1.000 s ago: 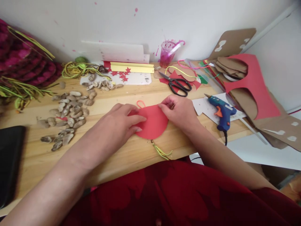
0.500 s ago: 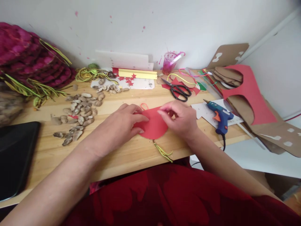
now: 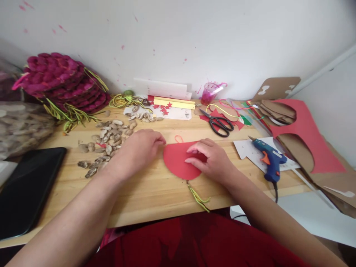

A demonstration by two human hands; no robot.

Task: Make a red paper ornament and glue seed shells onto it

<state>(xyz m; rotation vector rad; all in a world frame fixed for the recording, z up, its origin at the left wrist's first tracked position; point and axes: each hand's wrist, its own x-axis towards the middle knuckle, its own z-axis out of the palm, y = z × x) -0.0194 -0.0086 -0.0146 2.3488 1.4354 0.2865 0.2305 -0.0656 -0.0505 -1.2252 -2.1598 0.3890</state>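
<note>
A red paper half-disc (image 3: 178, 160) lies flat on the wooden table (image 3: 144, 193), with a small orange loop (image 3: 178, 138) at its top edge and yellow-green strings (image 3: 198, 196) trailing from its bottom. My right hand (image 3: 210, 160) rests on the disc's right part, fingers stretched out and pressing it flat. Just left of the disc is my left hand (image 3: 139, 148), palm down on the wood with fingers loosely curled and nothing in it; its fingertips are near the disc's upper left edge.
Several brown seeds (image 3: 107, 142) lie scattered at the left. Black scissors (image 3: 219, 122) and a blue glue gun (image 3: 268, 159) lie to the right, beside red and brown card cut-outs (image 3: 300, 129). A black tablet (image 3: 26, 189) sits front left; magenta woven pieces (image 3: 61, 79) are stacked at the back left.
My left hand slid off the disc to its left edge. My right hand moved from the disc's top corner down onto its surface. The camera tilted up.
</note>
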